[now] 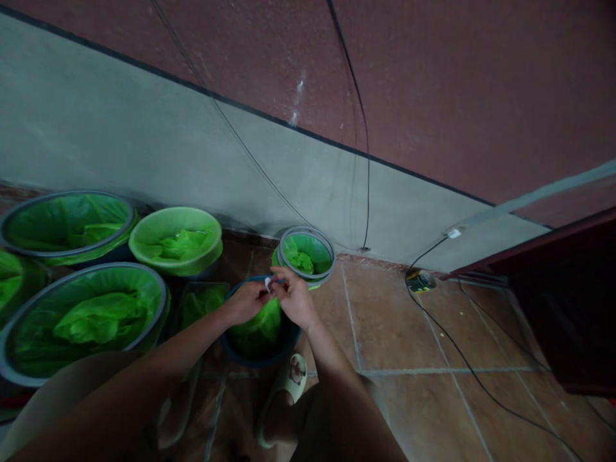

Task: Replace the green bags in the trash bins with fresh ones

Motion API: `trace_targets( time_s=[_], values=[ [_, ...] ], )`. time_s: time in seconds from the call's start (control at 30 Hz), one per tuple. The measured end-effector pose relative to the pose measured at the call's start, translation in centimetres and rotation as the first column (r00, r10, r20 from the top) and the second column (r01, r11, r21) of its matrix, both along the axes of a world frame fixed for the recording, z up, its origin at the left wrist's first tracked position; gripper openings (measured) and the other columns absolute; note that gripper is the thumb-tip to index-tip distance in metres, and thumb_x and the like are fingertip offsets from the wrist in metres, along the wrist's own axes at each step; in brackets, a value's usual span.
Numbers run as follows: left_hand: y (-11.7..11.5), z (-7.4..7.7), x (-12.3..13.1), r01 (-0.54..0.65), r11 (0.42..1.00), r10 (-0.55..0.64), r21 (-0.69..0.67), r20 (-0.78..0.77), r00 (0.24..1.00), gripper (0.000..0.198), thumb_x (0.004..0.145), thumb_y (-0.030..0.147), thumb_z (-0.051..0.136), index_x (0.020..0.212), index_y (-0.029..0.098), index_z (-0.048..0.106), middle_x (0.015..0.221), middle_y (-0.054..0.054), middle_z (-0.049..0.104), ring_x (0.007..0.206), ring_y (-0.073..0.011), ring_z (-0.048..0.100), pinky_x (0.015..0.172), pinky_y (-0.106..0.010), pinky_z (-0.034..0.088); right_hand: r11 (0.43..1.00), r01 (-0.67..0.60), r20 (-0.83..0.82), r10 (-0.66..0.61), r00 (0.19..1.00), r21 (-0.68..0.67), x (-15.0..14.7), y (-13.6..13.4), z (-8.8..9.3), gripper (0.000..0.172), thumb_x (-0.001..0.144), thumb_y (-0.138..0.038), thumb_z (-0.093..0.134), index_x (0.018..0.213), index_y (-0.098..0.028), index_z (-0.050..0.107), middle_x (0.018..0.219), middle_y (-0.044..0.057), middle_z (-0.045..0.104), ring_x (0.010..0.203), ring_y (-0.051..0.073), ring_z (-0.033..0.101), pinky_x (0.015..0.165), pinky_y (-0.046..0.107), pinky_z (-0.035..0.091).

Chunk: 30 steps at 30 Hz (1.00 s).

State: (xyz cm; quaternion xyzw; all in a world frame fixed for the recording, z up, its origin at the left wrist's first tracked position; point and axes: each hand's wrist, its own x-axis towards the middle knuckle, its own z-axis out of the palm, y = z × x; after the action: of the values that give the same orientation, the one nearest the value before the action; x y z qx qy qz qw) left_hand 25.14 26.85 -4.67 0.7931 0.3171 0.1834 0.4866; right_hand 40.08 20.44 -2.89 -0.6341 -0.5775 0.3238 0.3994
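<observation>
Fingers (287,276) of both hands were curled close together. Those of the left hand (248,301) appeared to pinch a small white item (268,284), blurred past identification; whether the right hand (296,300) also had hold of it, I could not tell. The item sat directly over a dark blue bin (262,360), a position that would presumably catch anything dropped. A slippered foot (295,375) stood just beside the bin, apparently to keep the work within easy reach. Green liner (260,327) showed inside. To the left, a large grey-rimmed bin (162,298) had its liner lapped over the rim, likely to prevent slipping. Farther off, a pale green bin (139,228) and a small double-rimmed bin (333,253) stood near the wall (144,147), probably for tidiness.
</observation>
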Motion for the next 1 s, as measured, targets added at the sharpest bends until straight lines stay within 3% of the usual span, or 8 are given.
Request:
trace_targets(
  time_s=[0.1, 0.23, 0.4, 0.53, 0.67, 0.77, 0.9, 1.0],
  values=[
    [-0.3, 0.0, -0.2, 0.011, 0.993, -0.005, 0.119, -0.05, 0.999, 0.024, 0.089, 0.029, 0.045, 0.08, 0.02, 0.064, 0.073, -0.002, 0.067, 0.07, -0.0169, 0.062, 0.07, -0.026, 0.046, 0.997, -0.025, 0.08, 0.031, 0.996, -0.077, 0.4, 0.2, -1.1, 0.057, 0.08, -0.005, 0.051, 0.136, -0.017, 0.053, 0.122, 0.007, 0.067, 0.089, 0.013, 0.065, 0.084, 0.025, 0.05],
    [-0.2, -0.3, -0.4, 0.021, 0.99, -0.011, 0.138, -0.074, 0.997, 0.025, 0.091, 0.026, 0.038, 0.085, 0.02, 0.062, 0.071, -0.002, 0.066, 0.065, -0.016, 0.062, 0.066, -0.026, 0.046, 0.97, -0.14, 0.224, 0.185, 0.957, -0.2, 0.4, 0.1, -1.1, 0.029, 0.083, -0.009, 0.056, 0.108, -0.017, 0.067, 0.101, 0.004, 0.073, 0.091, 0.016, 0.066, 0.083, 0.024, 0.048],
    [-0.1, -0.9, 0.3, -0.176, 0.976, 0.175, -0.127, -0.014, 0.984, 0.02, 0.089, 0.03, 0.043, 0.081, 0.02, 0.058, 0.067, -0.002, 0.066, 0.059, -0.0164, 0.064, 0.063, -0.028, 0.05, 0.971, 0.045, 0.411, 0.056, 0.91, -0.233, 0.1, -0.4, 0.9, 0.02, 0.089, -0.015, 0.054, 0.092, -0.02, 0.074, 0.092, 0.003, 0.075, 0.086, 0.016, 0.067, 0.079, 0.023, 0.045],
    [-0.1, -0.6, 0.6, -0.269, 0.776, 0.337, -0.57, 0.014, 0.941, 0.009, 0.077, 0.026, 0.06, 0.077, 0.018, 0.059, 0.066, -0.002, 0.069, 0.058, -0.0161, 0.066, 0.064, -0.03, 0.054, 0.965, 0.091, 0.455, 0.032, 0.89, -0.245, 0.6, -0.6, 1.4, 0.019, 0.088, -0.02, 0.058, 0.09, -0.02, 0.076, 0.088, 0.004, 0.076, 0.079, 0.015, 0.066, 0.072, 0.023, 0.044],
    [0.0, -0.2, 0.3, -0.268, 0.644, 0.447, -0.716, 0.069, 0.892, 0.025, 0.06, 0.028, 0.077, 0.077, 0.013, 0.067, 0.069, -0.005, 0.072, 0.063, -0.0174, 0.068, 0.068, -0.033, 0.055, 0.959, -0.041, 0.341, 0.139, 0.93, -0.28, 1.2, -0.8, 0.5, 0.015, 0.086, -0.021, 0.062, 0.085, -0.017, 0.077, 0.077, 0.001, 0.074, 0.068, 0.012, 0.062, 0.063, 0.02, 0.041],
    [0.1, -0.2, 0.0, -0.26, 0.738, 0.4, -0.623, 0.093, 0.912, 0.026, 0.054, 0.027, 0.079, 0.075, 0.013, 0.07, 0.067, -0.004, 0.072, 0.066, -0.0188, 0.067, 0.068, -0.033, 0.054, 0.943, -0.053, 0.309, 0.161, 0.937, -0.329, 1.4, -0.8, -0.2, 0.014, 0.084, -0.02, 0.063, 0.084, -0.018, 0.077, 0.071, 0.0, 0.072, 0.063, 0.011, 0.061, 0.061, 0.019, 0.041],
    [0.4, -0.6, 0.0, -0.214, 0.94, 0.241, -0.265, 0.073, 0.968, 0.015, 0.061, 0.027, 0.07, 0.071, 0.017, 0.073, 0.07, -0.003, 0.073, 0.071, -0.0191, 0.066, 0.069, -0.03, 0.051, 0.916, 0.029, 0.379, 0.137, 0.915, -0.401, 1.3, -0.6, -0.8, 0.014, 0.084, -0.024, 0.065, 0.088, -0.021, 0.079, 0.077, 0.001, 0.074, 0.07, 0.013, 0.065, 0.066, 0.021, 0.044],
    [0.5, -1.0, 0.1, -0.199, 0.979, 0.201, -0.048, 0.026, 0.979, 0.017, 0.069, 0.028, 0.063, 0.076, 0.018, 0.075, 0.079, -0.003, 0.076, 0.077, -0.0194, 0.068, 0.072, -0.028, 0.051, 0.908, 0.062, 0.444, 0.143, 0.884, -0.415, 0.9, -0.4, -1.0, 0.017, 0.085, -0.022, 0.063, 0.092, -0.022, 0.078, 0.09, 0.003, 0.077, 0.083, 0.016, 0.068, 0.074, 0.024, 0.046]
  ],
)
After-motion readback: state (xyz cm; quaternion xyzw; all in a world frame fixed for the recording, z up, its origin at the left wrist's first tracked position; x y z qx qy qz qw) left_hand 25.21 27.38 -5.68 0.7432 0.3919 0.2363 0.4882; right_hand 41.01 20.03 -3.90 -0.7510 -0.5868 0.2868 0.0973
